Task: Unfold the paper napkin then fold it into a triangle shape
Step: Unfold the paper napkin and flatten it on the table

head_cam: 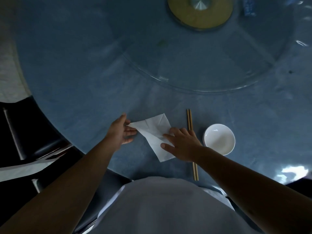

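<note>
A white paper napkin [152, 130] lies on the blue table [84, 78] in front of me, partly folded, with a flap lifted toward its left corner. My left hand [120, 130] pinches that left corner between thumb and fingers. My right hand [182, 144] lies flat on the napkin's right side, fingers spread, pressing it onto the table. The lower end of the napkin reaches toward the table's near edge.
A pair of wooden chopsticks [191, 137] lies just right of the napkin, partly under my right hand. A white bowl [219, 139] stands further right. A glass turntable [202, 70] with a round hub [200, 11] fills the table's far side. Dark chairs [25, 132] stand at left.
</note>
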Action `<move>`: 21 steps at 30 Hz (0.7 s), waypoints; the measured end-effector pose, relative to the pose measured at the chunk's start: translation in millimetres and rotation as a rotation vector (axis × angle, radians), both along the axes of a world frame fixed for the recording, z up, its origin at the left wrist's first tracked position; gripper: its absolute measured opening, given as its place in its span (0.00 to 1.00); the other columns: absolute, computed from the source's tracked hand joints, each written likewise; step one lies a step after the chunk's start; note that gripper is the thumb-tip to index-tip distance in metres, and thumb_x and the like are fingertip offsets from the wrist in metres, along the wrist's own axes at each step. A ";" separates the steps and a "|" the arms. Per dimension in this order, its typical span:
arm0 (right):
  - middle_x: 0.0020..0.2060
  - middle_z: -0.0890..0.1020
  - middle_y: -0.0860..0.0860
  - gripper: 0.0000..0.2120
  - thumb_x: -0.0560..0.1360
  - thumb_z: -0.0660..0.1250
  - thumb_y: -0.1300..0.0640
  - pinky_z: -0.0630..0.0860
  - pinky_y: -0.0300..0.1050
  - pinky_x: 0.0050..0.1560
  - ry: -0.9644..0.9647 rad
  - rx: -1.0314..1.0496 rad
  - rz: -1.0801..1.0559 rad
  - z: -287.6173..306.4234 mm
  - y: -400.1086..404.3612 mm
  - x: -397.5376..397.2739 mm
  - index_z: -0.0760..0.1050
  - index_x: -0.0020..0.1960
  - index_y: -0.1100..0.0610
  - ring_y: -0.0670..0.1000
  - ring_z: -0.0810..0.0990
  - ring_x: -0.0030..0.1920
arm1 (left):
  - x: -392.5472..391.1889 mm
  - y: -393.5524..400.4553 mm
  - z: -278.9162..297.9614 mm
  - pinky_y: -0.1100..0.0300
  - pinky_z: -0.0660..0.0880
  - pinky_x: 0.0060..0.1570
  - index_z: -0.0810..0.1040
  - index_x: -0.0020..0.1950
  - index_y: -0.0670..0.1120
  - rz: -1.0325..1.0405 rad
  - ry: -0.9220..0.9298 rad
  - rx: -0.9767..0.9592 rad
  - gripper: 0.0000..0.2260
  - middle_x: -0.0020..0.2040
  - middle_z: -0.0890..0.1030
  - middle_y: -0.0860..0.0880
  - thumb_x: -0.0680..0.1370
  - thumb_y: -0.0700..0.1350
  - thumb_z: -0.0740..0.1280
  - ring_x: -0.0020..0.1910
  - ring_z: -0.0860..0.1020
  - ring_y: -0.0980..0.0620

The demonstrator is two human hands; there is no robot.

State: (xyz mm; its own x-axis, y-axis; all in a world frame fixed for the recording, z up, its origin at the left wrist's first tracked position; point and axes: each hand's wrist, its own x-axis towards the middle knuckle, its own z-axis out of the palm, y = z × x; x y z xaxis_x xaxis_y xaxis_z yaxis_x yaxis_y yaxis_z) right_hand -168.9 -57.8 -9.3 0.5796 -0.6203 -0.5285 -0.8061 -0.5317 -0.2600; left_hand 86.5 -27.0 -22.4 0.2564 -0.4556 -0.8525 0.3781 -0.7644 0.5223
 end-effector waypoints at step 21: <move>0.73 0.60 0.51 0.54 0.57 0.62 0.21 0.59 0.63 0.67 0.094 -0.059 0.219 -7.1 -0.8 -9.6 0.51 0.75 0.46 0.59 0.61 0.69 | 11.6 0.6 -13.7 0.50 0.80 0.46 0.78 0.54 0.46 -0.463 -0.527 -0.165 0.12 0.53 0.81 0.44 0.72 0.38 0.71 0.49 0.80 0.45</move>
State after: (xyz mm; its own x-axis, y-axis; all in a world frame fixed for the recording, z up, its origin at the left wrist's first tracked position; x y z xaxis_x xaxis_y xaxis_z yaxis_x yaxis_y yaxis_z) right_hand -178.4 -58.6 -16.4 0.6540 -0.5161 -0.5531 -0.6887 -0.7087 -0.1531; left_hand 98.1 -26.5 -36.2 0.3638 -0.7294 -0.5793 -0.2999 -0.6805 0.6686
